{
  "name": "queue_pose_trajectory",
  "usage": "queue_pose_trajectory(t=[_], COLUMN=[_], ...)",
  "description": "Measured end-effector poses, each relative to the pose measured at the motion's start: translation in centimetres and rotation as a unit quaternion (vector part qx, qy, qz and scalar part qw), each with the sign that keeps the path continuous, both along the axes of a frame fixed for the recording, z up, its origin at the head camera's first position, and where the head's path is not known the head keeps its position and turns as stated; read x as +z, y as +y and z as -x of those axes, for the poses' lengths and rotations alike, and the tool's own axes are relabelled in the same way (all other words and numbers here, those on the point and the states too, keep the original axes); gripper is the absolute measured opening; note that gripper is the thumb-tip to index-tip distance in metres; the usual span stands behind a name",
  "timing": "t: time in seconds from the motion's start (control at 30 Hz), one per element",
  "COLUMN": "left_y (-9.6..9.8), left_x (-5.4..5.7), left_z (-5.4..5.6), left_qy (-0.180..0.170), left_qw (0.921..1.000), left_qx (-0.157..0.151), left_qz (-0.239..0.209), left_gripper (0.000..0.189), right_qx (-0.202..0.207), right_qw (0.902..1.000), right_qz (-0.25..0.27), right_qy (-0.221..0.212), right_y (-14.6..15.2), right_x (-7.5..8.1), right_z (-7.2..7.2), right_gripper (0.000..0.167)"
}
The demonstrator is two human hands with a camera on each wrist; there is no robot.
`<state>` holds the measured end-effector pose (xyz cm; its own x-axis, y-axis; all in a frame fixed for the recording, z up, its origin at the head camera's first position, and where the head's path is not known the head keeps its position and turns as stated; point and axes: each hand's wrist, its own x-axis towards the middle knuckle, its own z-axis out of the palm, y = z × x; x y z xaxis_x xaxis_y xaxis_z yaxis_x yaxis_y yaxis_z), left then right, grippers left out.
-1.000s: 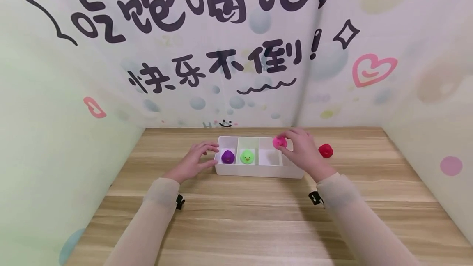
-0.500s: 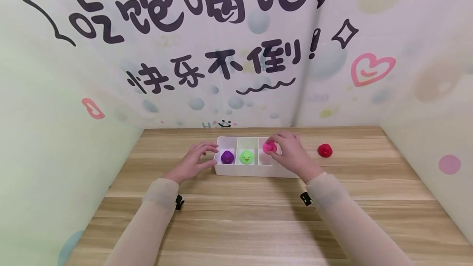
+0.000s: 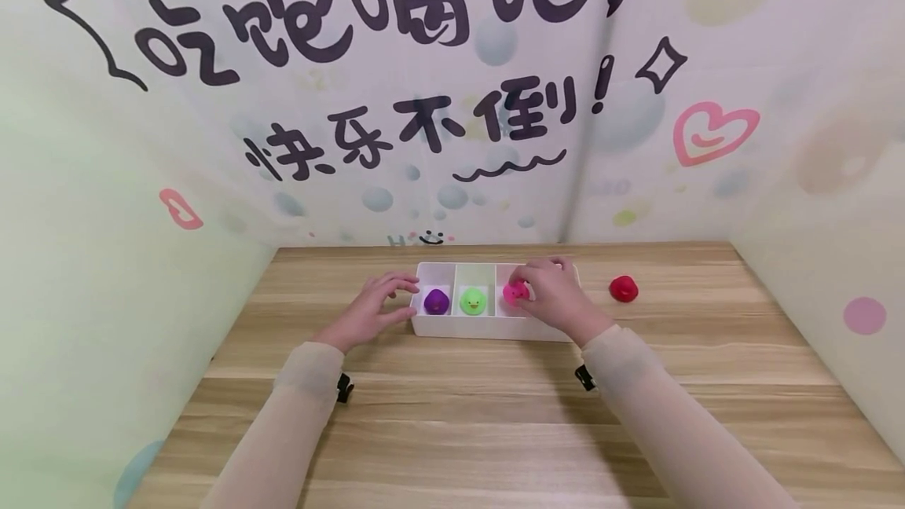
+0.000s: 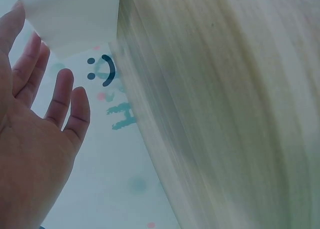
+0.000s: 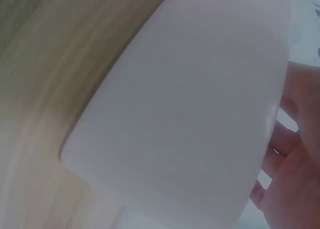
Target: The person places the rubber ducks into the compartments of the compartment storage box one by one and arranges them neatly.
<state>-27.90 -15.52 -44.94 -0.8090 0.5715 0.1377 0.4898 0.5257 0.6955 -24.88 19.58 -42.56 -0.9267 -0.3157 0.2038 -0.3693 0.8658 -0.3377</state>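
A long white divided box (image 3: 459, 327) stands on the table. A purple toy (image 3: 436, 302) with a small face sits in its leftmost compartment, and a light green toy (image 3: 473, 301) with a smiling beaked face in the one beside it. My right hand (image 3: 566, 297) reaches over the right part of the box and pinches a pink toy (image 3: 514, 293) low in the third compartment; that toy is hidden behind the box wall in the right wrist view. At the box's left end rests my left hand (image 3: 364, 313), fingers relaxed, tips right at the wall (image 4: 75, 19).
To the right of the box lies a red toy (image 3: 624, 289) on the wooden table (image 3: 452, 430). Printed wall sheets (image 3: 318, 203) enclose the table at the back and both sides.
My right hand has moved left with the pink toy, from above the box's right part down into the third compartment. The left hand stays at the box's left end.
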Motion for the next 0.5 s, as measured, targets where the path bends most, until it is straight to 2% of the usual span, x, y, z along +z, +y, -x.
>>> queue_pose_trajectory(t=[0.3, 0.5], left_y=[0.01, -0.06], left_x=[-0.08, -0.27], left_z=[-0.06, 0.13], left_qy=[0.007, 0.014], left_qw=[0.9999, 0.9999], left_qx=[-0.004, -0.004], left_qz=[-0.007, -0.006], left_gripper=[0.039, 0.038], right_qx=[0.002, 0.002], right_qw=[0.9985, 0.9974], right_qz=[-0.012, -0.025], right_qy=[-0.054, -0.068], right_y=[-0.39, -0.65], right_x=[-0.19, -0.22], right_z=[0.78, 1.06], right_gripper=[0.024, 0.021])
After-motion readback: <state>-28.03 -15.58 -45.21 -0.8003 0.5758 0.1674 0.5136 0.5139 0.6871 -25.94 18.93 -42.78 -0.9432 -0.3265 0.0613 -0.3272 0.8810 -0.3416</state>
